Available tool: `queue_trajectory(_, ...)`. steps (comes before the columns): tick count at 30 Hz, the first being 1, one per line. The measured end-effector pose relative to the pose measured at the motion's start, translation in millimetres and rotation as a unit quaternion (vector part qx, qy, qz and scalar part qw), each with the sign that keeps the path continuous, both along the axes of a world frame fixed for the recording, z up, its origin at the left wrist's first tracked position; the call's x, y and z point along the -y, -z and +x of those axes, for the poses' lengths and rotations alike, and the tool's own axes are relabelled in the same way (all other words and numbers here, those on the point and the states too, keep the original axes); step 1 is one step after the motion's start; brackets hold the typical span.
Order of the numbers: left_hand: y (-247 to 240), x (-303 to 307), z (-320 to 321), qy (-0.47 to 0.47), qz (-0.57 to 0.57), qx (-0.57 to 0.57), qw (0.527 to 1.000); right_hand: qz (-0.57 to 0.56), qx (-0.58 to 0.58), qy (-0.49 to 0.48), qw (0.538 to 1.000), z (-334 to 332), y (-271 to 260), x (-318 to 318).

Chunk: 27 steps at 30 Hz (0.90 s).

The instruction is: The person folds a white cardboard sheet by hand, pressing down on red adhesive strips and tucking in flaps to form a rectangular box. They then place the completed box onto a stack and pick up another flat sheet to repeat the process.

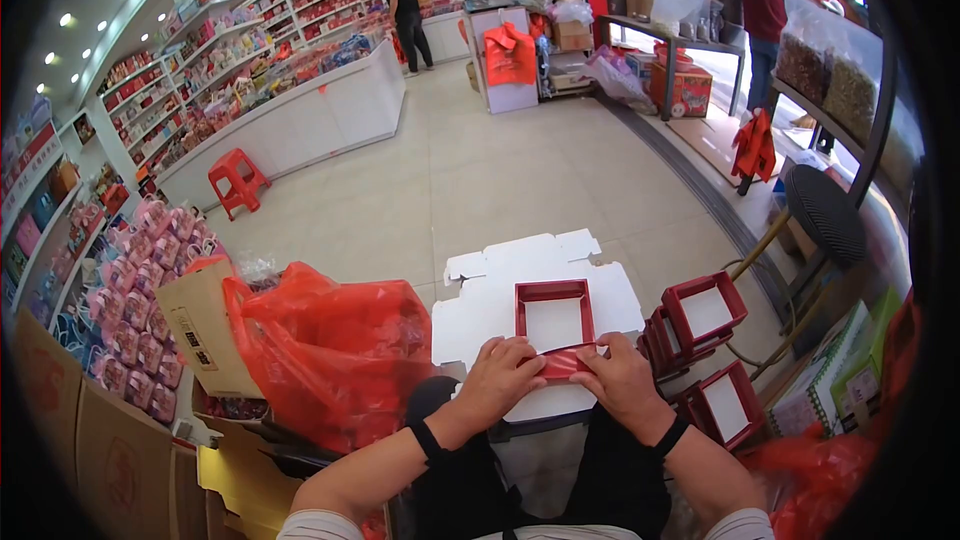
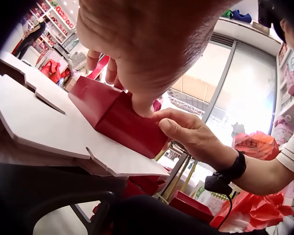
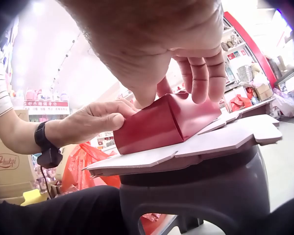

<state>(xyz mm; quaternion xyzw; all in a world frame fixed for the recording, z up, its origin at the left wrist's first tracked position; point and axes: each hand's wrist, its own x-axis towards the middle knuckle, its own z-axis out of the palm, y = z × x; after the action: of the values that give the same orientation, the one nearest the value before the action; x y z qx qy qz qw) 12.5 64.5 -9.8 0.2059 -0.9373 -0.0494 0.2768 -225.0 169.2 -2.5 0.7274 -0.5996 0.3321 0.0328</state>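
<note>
Cardboard [image 1: 465,330] is lying flat on a dark stool [image 3: 201,188], and an open-topped red box [image 1: 553,289] is resting on it, straight ahead of the person. The box is pointing its longer sides away from the body, while its near wall is running crosswise between the two hands. The left hand [image 1: 495,377] is pinching that wall near its left end, thumb and fingers bent closely round the edge. The right hand [image 1: 625,385] is gripping the same wall near its right end, its thumb and forefinger closing on it and its other fingers curving loosely. Neither hand is lying clearly nearer; the box is stretching forward beyond both, its far wall standing untouched. Off to the right, more red boxes [image 1: 715,326] are standing beside the cardboard, nearer the right hand than the left.
</note>
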Motion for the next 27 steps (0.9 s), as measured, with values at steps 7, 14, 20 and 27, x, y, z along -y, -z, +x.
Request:
queue_trajectory(7, 13.8, -2.7, -0.1, 0.016, -0.040, 0.062, 0.997, -0.003, -0.095, -0.050, 0.994, 3.7, 0.0, -0.1)
queue_trajectory(14, 6.8, -1.1, -4.8, 0.007, -0.083, 0.126, 0.989, 0.065, -0.115, -0.067, 0.989, 3.4, -0.9, 6.8)
queue_trajectory(20, 7.4, 5.0, -11.8, -0.015, -0.076, 0.185, 0.980, 0.098, -0.112, -0.062, 0.987, 4.0, 11.1, 16.4)
queue_trajectory(27, 2.8, 5.0, -12.7, -0.017, -0.063, 0.183, 0.981, 0.100, -0.091, -0.069, 0.988, 4.3, 21.1, 22.0)
